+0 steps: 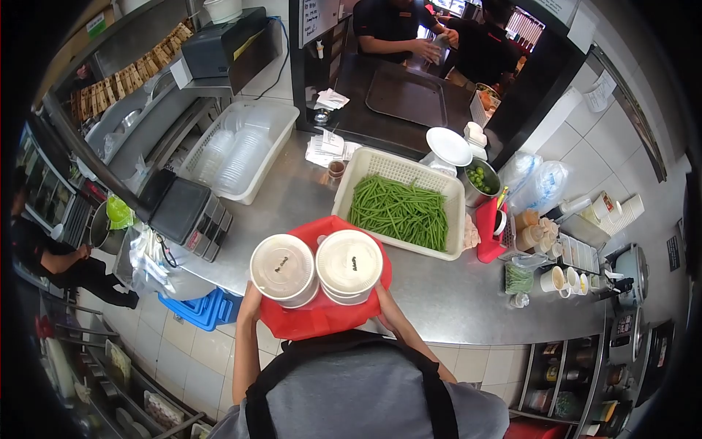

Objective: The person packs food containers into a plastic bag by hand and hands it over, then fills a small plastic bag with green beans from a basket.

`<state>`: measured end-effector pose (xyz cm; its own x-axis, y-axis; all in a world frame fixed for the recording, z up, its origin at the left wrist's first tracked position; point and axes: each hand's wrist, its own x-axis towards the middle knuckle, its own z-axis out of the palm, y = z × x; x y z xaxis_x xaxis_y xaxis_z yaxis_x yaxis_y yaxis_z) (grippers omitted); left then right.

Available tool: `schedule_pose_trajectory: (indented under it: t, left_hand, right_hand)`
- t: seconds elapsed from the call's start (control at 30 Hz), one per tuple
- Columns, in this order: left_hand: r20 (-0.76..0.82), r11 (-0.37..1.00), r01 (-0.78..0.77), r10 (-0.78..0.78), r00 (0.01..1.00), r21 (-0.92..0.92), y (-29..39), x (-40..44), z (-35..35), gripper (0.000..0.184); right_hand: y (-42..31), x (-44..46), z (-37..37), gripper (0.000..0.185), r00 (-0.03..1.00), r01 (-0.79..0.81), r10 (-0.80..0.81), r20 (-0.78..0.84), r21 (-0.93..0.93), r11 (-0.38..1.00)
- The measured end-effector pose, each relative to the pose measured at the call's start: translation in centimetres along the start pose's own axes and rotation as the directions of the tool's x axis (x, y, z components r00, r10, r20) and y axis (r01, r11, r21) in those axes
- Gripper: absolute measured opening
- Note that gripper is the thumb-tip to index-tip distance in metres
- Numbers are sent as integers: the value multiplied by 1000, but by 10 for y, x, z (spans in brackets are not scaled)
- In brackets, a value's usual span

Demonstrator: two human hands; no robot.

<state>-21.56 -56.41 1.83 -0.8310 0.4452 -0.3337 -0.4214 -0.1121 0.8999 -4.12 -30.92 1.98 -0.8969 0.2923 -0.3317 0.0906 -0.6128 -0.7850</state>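
Two lidded white tubs stand side by side in an open red bag (314,322) at the counter's front edge. Handwriting marks the lids of the left tub (281,265) and the right tub (349,261). My left hand (251,298) holds the bag's left side, its fingers partly hidden by the red material. On the right side my right hand (386,304) grips the bag, with most of its fingers out of sight. Just beyond the bag is a cream basket (457,192) of green beans (398,212).
A white crate (252,192) of clear plastic containers sits back left, near a black device (179,212). Limes in a metal pot (479,181), a red holder (488,230) and cups line the right. People stand beyond the pass-through and at far left.
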Motion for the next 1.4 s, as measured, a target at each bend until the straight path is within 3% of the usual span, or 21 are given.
schedule_pose_trajectory:
  t: [0.23,0.33,0.5,0.67,0.7,0.73,0.8,0.83,0.87,0.93,1.0,1.03,1.07,1.1,1.17,1.2,1.23,1.27,1.3,1.33,1.4]
  left_hand:
    - [-129,978,-83,59,990,-190,-6,-10,-23,47]
    - [-253,954,-184,123,960,-234,-13,1,-39,47]
    - [-286,903,-352,279,917,-246,-4,22,-40,50]
    - [-402,880,-404,285,870,-249,-3,43,-35,49]
    - [-408,879,-419,305,861,-227,-4,47,-34,49]
    - [-394,882,-424,322,861,-207,-5,54,-27,50]
    - [-375,877,-401,289,881,-264,12,42,-6,57]
    - [-321,885,-357,260,911,-297,13,41,-6,62]
    - [-329,906,-355,270,905,-230,24,31,7,71]
    - [-427,946,-294,211,880,-139,47,0,46,82]
    - [-542,910,-373,409,735,181,42,-1,46,83]
    - [-608,789,-211,587,534,577,28,13,10,79]
    - [-520,611,-138,753,402,779,22,12,0,77]
    - [-424,478,-138,855,298,868,29,-2,22,76]
    - [-195,249,-233,953,230,940,45,-21,56,75]
    - [-79,128,-271,980,185,954,49,-26,73,75]
    - [-3,73,-396,985,175,915,50,-26,94,74]
    - [69,19,-514,986,152,857,52,-23,120,74]
    - [138,-34,-623,983,118,781,53,-20,145,74]
    - [202,-88,-720,977,73,688,53,-19,165,74]
    - [337,-118,-834,937,86,539,40,-14,199,76]
  right_hand:
    - [0,44,27,60,995,-20,16,96,35,999]
    - [19,86,39,62,995,91,-88,45,-69,993]
    - [-1,123,85,73,991,123,-119,-60,61,991]
    - [7,177,94,74,992,88,-76,-100,130,988]
    - [18,192,93,76,953,238,-237,-190,-20,971]
    - [12,186,96,76,953,218,-240,-185,-132,967]
    - [5,173,92,77,980,148,-160,-122,-97,984]
    - [11,173,84,78,970,221,-231,-74,-128,967]
    - [18,168,74,79,955,251,-281,-93,-248,936]
    - [12,132,48,73,989,3,-80,-123,-526,851]
    - [-4,100,-6,65,988,-24,98,116,-518,855]
    - [-16,81,-35,61,950,-25,184,252,-526,850]
    - [-34,55,-61,54,956,-26,163,243,-485,874]
    - [-54,25,-85,48,960,-26,147,238,-446,895]
    - [-87,-32,-131,35,993,79,-105,-49,-368,926]
    - [-100,-54,-157,29,924,159,-273,-266,-383,910]
    - [-108,-72,-184,22,759,266,-460,-462,-425,865]
    - [-117,-84,-216,17,527,287,-572,-629,-502,816]
    - [-119,-91,-257,14,229,330,-756,-613,-682,652]
    - [-126,-102,-291,15,-6,50,-832,-554,-831,553]
    - [-143,-128,-309,33,-191,-647,-881,-433,-620,445]
